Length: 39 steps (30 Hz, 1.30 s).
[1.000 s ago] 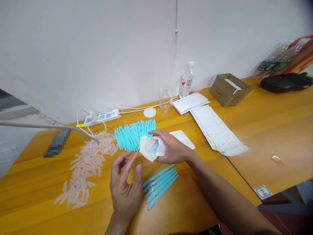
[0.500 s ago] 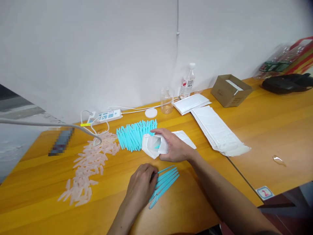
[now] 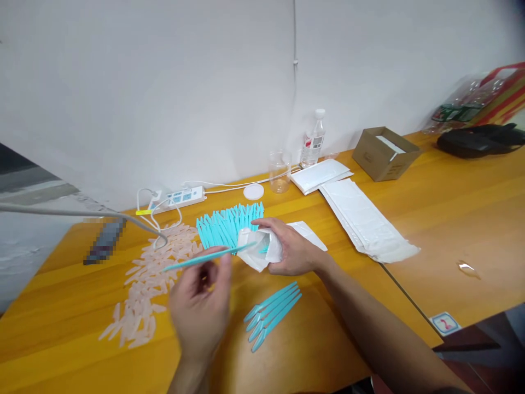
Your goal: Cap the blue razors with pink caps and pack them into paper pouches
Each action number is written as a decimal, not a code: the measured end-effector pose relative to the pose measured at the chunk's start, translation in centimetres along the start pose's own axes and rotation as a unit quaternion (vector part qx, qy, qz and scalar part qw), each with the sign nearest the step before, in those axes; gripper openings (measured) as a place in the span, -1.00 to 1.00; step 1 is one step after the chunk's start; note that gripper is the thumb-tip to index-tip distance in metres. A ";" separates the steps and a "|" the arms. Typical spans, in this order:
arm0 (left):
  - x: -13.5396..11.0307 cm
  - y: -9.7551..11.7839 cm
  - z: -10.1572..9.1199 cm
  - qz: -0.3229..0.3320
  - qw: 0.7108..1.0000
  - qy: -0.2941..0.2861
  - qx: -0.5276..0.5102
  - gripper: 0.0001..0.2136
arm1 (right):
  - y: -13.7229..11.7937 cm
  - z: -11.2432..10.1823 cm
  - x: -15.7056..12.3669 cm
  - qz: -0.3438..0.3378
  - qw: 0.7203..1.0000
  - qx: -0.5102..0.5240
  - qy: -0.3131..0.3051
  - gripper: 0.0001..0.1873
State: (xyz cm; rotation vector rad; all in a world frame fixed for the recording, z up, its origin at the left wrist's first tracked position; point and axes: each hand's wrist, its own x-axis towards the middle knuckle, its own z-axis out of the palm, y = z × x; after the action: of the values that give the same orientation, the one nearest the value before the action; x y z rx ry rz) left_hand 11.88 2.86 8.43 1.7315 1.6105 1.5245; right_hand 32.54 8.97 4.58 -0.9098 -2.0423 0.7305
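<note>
Pinched in my left hand (image 3: 199,303) is a slim turquoise eyebrow razor (image 3: 196,259), its far end at the mouth of a white padded envelope (image 3: 274,249). My right hand (image 3: 297,250) grips that envelope and keeps its mouth spread; some turquoise shows inside. Below the envelope, several more turquoise razors (image 3: 274,312) lie fanned side by side on the table. Behind my hands is a dense row of the same razors (image 3: 215,227). Left of it spreads a loose heap of pale pink, pointed pieces (image 3: 141,295).
White envelopes (image 3: 361,216) lie to the right, near a cardboard box (image 3: 385,156). A water bottle (image 3: 314,139), clear jar (image 3: 279,174) and white lid (image 3: 253,191) stand by the wall. The power strip (image 3: 180,197) has cables; one cable (image 3: 82,210) crosses at left.
My left hand has risen from the fanned razors and moved left with one razor, now angled at the envelope's mouth. My right hand and the envelope have stayed nearly in place.
</note>
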 end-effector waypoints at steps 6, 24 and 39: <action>0.5 -1.1 0.7 0.021 0.997 -0.076 0.027 -0.76 | -0.1 -0.2 0.1 0.005 1.000 0.001 -0.001 -0.04; -3.2 -4.6 -0.7 -0.020 0.900 -0.412 0.139 -0.86 | 0.5 0.0 0.0 0.030 0.999 -0.023 -0.008 -0.07; 0.1 -1.0 1.6 -0.001 0.996 -0.084 -0.019 -0.77 | 0.1 0.7 0.0 0.014 1.000 -0.013 -0.009 -0.08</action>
State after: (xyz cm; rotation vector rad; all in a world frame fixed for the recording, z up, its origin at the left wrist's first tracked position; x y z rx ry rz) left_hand 12.67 3.91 7.12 1.7862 1.4905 1.3598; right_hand 32.04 8.89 4.09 -0.9518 -2.0632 0.7301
